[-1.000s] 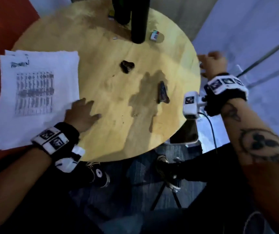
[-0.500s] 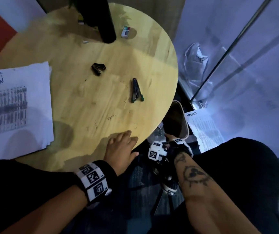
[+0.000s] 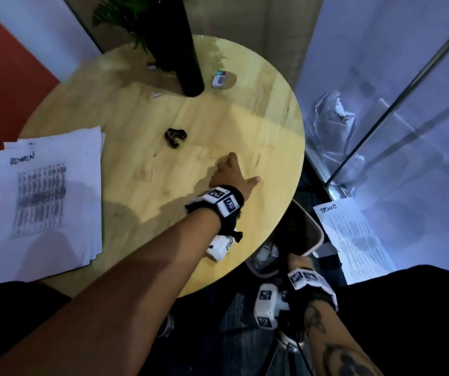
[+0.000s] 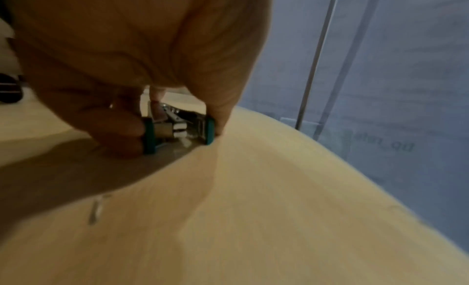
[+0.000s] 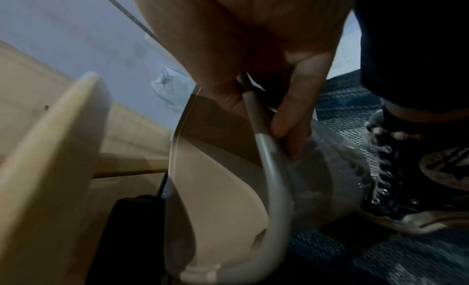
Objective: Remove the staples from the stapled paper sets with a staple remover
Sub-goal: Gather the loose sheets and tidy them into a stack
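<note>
Head view shows your left hand (image 3: 228,177) on the round wooden table (image 3: 258,118), pinching the teal-handled staple remover (image 4: 177,131) near its right edge. Your right hand (image 5: 253,58) grips the waste bin (image 5: 269,169) rim below that edge; stapled paper sets (image 3: 52,196) lie across the table's left side.

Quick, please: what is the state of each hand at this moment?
Left hand: closed, gripping the teal-handled tool on the table.
Right hand: closed, gripping the bin rim.

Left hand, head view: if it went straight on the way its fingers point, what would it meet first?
Nothing on the table by the look of it. The left hand, already gripping the teal tool, points up-frame over bare wood; the white box lies roughly ahead, though depth is unclear.
</note>
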`<state>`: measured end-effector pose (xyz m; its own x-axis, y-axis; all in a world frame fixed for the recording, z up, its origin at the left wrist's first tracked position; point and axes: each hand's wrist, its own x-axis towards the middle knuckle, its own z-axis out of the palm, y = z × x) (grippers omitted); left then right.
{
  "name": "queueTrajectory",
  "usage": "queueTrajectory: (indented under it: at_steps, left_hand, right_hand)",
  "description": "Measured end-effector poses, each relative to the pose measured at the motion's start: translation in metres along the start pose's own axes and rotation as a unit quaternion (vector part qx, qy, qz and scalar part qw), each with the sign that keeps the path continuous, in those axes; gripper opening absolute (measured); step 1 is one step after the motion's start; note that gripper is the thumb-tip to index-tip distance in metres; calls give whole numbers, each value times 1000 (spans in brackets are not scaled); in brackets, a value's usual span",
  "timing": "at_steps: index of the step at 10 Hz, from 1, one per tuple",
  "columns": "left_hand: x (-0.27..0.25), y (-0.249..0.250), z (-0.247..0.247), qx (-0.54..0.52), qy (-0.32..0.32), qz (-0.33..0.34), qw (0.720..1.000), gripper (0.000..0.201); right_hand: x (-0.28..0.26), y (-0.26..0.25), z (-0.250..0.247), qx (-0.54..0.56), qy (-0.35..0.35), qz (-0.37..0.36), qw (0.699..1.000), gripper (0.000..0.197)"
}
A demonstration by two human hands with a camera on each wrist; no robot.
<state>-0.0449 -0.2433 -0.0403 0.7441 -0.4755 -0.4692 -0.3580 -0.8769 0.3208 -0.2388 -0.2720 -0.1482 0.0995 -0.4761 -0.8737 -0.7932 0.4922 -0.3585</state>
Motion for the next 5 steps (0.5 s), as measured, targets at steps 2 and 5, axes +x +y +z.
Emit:
queueTrajectory:
  at_steps: [2, 5]
  left_hand:
    - [10, -18, -21, -13, 88, 10, 996, 63]
    - [54, -221, -115, 41, 152, -178, 971, 52]
  right_hand:
    - [-3, 0, 5, -30, 20, -20, 999, 36]
    - [-9, 1, 10, -11, 75, -11, 997, 43]
